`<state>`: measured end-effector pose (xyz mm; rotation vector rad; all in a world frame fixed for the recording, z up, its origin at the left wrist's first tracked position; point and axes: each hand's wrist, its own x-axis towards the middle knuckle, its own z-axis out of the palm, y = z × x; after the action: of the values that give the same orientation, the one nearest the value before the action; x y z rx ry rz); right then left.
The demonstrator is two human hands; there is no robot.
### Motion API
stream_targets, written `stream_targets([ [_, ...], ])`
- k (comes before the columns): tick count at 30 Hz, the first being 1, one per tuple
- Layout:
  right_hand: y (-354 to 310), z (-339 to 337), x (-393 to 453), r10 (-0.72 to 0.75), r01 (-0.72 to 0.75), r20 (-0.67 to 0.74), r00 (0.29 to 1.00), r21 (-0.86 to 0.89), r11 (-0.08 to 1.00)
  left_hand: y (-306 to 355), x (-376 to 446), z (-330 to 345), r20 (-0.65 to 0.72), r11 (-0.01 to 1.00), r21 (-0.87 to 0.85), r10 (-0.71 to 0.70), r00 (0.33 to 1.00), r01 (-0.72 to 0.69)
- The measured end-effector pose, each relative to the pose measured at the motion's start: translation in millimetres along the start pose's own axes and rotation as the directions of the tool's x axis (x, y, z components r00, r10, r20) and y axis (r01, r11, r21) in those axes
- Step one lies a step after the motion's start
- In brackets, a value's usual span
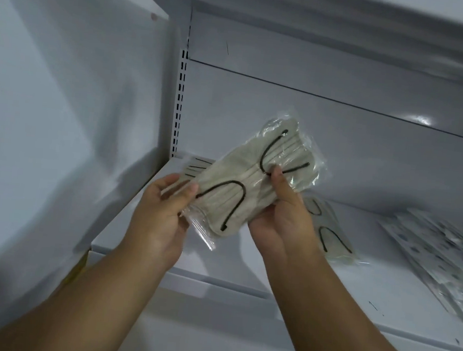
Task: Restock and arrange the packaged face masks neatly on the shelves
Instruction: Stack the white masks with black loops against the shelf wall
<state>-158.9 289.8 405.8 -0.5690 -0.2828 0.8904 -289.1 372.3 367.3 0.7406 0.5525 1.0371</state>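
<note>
"What are you holding?"

"A clear bag of pale face masks [255,177] with black ear loops. Both my hands have it. My left hand [161,216] pinches the bottom corner, thumb on top and fingers behind. My right hand [283,217] is curled round the middle, with my thumb pressed on the front."

"Where is the bag?"

"Up in the air, tilted, above the front of the white shelf [312,293]. It does not touch the shelf."

"What lies on the shelf?"

"Another pack of the same kind [329,235] lies flat just behind my right hand. A pack at the back left [196,166] peeks out behind the bag I hold. Far to the right there are spotted packs [443,252], laid flat and a bit blurry."

"And beside you?"

"A white side wall [62,102] on my left."
</note>
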Motion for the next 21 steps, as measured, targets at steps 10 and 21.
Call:
stream_targets([
  [10, -14, -28, -3, -0.092, 0.081, -0.064, 0.994, -0.157, 0.984, 15, 5, -2, 0.09, 0.942, 0.33, 0.033, 0.995, -0.061],
  [21, -28, -74, -3, -0.081, 0.052, 0.014, 0.997, -0.868, 0.493, 38, 35, -29, 0.284, 0.673, 0.707, 0.01, 0.959, -0.216],
])
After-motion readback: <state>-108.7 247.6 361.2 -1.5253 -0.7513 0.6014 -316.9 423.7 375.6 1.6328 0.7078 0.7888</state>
